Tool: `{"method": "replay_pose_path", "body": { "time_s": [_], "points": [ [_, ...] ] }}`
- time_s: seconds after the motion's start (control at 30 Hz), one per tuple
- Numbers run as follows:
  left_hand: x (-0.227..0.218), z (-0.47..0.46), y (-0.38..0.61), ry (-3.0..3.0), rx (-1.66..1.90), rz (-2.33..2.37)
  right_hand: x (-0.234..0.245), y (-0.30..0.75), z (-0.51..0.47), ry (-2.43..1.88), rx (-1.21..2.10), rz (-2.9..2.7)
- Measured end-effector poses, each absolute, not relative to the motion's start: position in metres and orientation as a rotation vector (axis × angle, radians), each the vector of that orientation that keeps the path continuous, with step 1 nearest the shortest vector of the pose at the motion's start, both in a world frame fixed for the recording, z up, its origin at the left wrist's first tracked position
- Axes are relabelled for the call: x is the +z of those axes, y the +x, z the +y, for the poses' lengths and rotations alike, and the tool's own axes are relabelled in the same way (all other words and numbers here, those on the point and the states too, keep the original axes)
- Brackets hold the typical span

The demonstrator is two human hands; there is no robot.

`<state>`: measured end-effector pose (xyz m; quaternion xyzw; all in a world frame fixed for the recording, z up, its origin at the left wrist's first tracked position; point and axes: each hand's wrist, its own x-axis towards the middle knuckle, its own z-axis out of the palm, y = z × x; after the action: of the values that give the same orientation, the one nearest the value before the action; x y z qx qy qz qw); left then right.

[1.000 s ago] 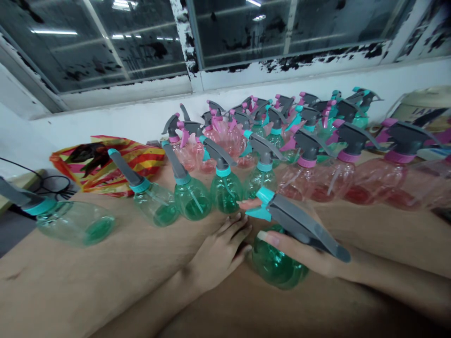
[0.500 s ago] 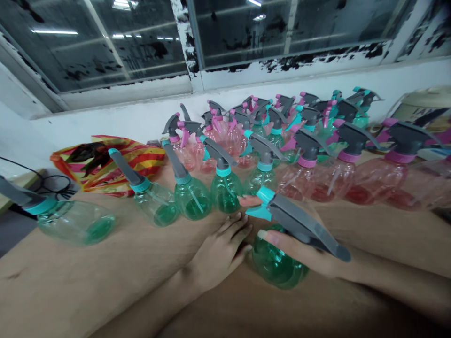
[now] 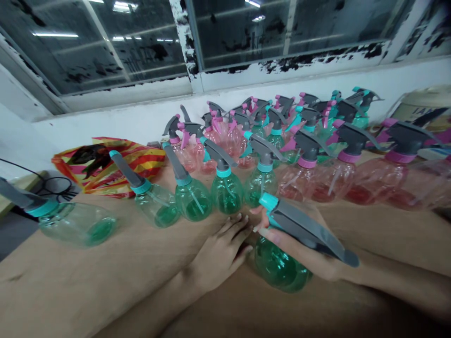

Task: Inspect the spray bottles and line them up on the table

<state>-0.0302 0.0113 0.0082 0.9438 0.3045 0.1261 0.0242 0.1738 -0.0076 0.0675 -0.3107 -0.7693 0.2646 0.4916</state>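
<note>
My right hand [image 3: 299,249] is wrapped round the neck of a green spray bottle [image 3: 278,265] with a grey and turquoise trigger head [image 3: 306,225]. The bottle stands a little tilted near the table's front, and some of my fingers are hidden behind its head. To its left, my left hand [image 3: 221,253] lies flat on the wooden table [image 3: 148,272], fingers stretched out, holding nothing. Just beyond my fingertips stand a green spray bottle [image 3: 227,195] and another green bottle [image 3: 193,204].
Pink spray bottles [image 3: 322,183] continue the front row to the right, with many more behind. At the left are two green bottles [image 3: 77,225] [image 3: 157,206] and a red-yellow plastic bag [image 3: 141,164]. A beige container [image 3: 423,105] stands at the back right, below the windows [image 3: 282,33].
The held bottle has shifted slightly right and towards me. My right fingers have closed in around its trigger and neck. My left hand has stayed in place.
</note>
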Motion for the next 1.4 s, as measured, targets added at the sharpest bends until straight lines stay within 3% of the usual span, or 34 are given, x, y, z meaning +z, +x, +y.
{"method": "replay_pose_path", "body": {
  "time_s": [0.27,0.77,1.13,1.4],
  "points": [
    [0.013,0.012,-0.028,2.85,0.376,0.972,0.064,0.174,-0.008,-0.743,0.669,-1.854],
    [0.039,-0.009,-0.053,2.441,0.903,0.809,0.06,0.143,-0.008,-0.821,0.633,-1.728],
    [0.031,-0.063,-0.139,2.382,1.083,1.49,0.067,0.013,0.003,-0.601,0.525,-1.764],
    [0.029,-0.063,-0.21,2.293,1.227,1.578,0.079,-0.029,-0.003,-0.742,0.436,-1.99]
  ]
}}
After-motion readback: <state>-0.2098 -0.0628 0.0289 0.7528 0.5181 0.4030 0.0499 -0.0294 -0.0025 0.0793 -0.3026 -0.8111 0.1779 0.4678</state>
